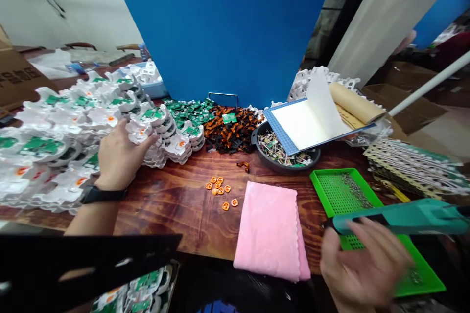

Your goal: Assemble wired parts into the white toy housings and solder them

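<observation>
Head view: left hand point(119, 156) lies flat, fingers spread, on the white housing stacks point(73, 127) at the surface's left, steadying them. Right hand point(362, 266), blurred, fingers loosely spread beneath the teal tool point(404, 216), over the green tray point(330, 190); grip unclear. Pink cloth point(270, 230) beside.

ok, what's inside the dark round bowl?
The bowl holds a tangle of small wired components, mixed colours. The blue-edged board rests across its rim and covers the back right part, so the contents there are hidden.
</observation>
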Demonstrator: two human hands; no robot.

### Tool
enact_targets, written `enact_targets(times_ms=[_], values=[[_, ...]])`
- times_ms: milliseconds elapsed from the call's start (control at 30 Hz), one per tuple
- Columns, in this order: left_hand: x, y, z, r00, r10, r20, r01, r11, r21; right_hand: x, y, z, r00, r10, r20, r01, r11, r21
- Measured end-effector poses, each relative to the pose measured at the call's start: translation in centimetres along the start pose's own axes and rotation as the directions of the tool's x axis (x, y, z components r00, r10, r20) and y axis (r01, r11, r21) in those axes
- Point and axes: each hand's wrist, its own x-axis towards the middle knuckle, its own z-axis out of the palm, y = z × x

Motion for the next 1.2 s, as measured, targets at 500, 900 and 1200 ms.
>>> enact_targets(times_ms=[500,900,1200], values=[[-7.0,1.5,-2.1,0.992,0.057,-0.116,-0.072,0.990,-0.124,8.0,-1.6,14.8,0.877,0.017,0.481,0.241,0.850,-0.468],[-20.6,9.9,1.4,0.555,0.811,0.187,-0.497,0.503,-0.707,10.0,-1.8,16.6,0.859,-0.018,0.511,0.294,0.836,-0.464],[-19.3,10.2,1.4,0.572,0.776,0.267,-0.337,0.519,-0.786,9.1,-2.5,13.7,0.943,0.200,0.266,-0.243,0.960,0.138]])
